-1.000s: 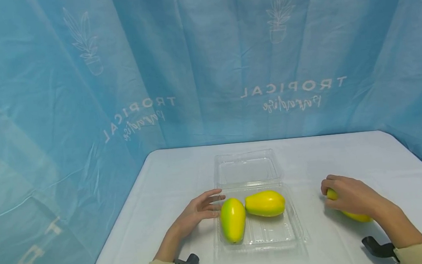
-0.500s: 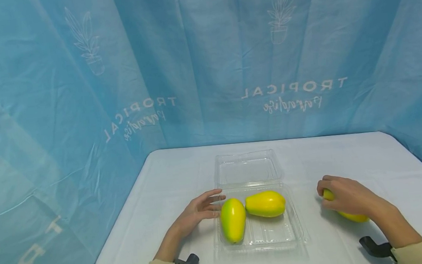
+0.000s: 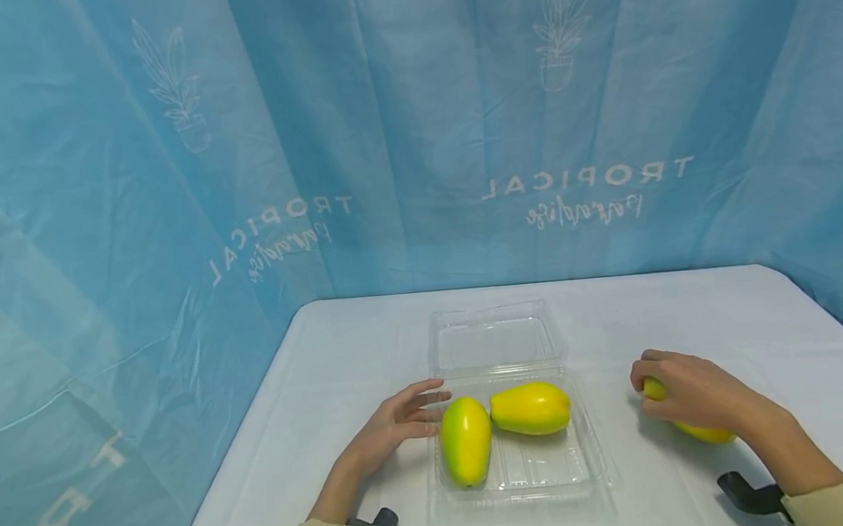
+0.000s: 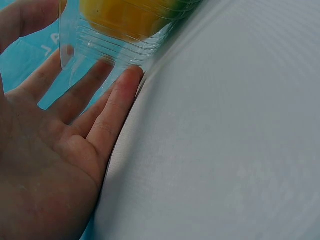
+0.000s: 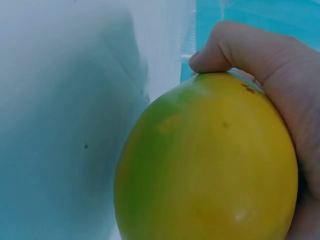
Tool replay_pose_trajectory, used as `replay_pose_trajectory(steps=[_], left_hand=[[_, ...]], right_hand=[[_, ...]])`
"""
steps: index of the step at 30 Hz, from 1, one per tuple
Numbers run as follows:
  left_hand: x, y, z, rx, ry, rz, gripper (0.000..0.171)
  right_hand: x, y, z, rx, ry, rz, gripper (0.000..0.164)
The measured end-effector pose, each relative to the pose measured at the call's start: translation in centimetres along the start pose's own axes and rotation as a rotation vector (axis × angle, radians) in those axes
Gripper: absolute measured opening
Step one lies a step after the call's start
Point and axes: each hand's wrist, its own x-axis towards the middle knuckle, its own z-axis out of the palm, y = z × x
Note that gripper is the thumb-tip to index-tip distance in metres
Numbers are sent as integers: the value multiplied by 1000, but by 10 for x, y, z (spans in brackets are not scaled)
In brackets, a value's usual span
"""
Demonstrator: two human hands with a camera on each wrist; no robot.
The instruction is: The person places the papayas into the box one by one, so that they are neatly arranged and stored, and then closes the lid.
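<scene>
My right hand (image 3: 696, 389) grips a yellow-green papaya (image 5: 205, 165), thumb and fingers curled round its narrower end. In the right wrist view the fruit's rounded body fills the foreground, and the palm hides its far side. Two more papayas lie in the base of a clear plastic clamshell box (image 3: 538, 474): one papaya (image 3: 466, 443) points toward me on the left, the other (image 3: 530, 409) lies crosswise beside it. At the box's left side is my left hand (image 3: 387, 429), fingers extended. Its fingertips (image 4: 131, 75) sit right at the ribbed plastic wall.
The box's clear lid (image 3: 494, 336) is folded back flat, away from me. A white cloth covers the table (image 3: 353, 344), and a blue printed curtain (image 3: 410, 130) hangs behind its far edge and along the sides.
My right hand has shifted slightly left with the papaya, mostly in the first half second. The left hand, the box and its two papayas keep their places.
</scene>
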Motion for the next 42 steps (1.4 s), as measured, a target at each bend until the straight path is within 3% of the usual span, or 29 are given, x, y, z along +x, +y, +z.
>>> replay_pose_trajectory(steps=[7, 16, 26, 33, 42], left_hand=[[0, 0, 0, 8, 0, -12, 60], [0, 2, 1, 11, 1, -15, 59], [0, 2, 1, 7, 2, -12, 57], [-1, 2, 1, 5, 9, -18, 56], [0, 1, 1, 14, 12, -20, 60]], right_hand=[[3, -6, 4, 32, -42, 28, 17], [4, -10, 1, 5, -27, 12, 16], [3, -13, -1, -6, 30, -35, 15], [1, -13, -2, -7, 97, -119, 15], [0, -15, 0, -20, 137, -147, 16]])
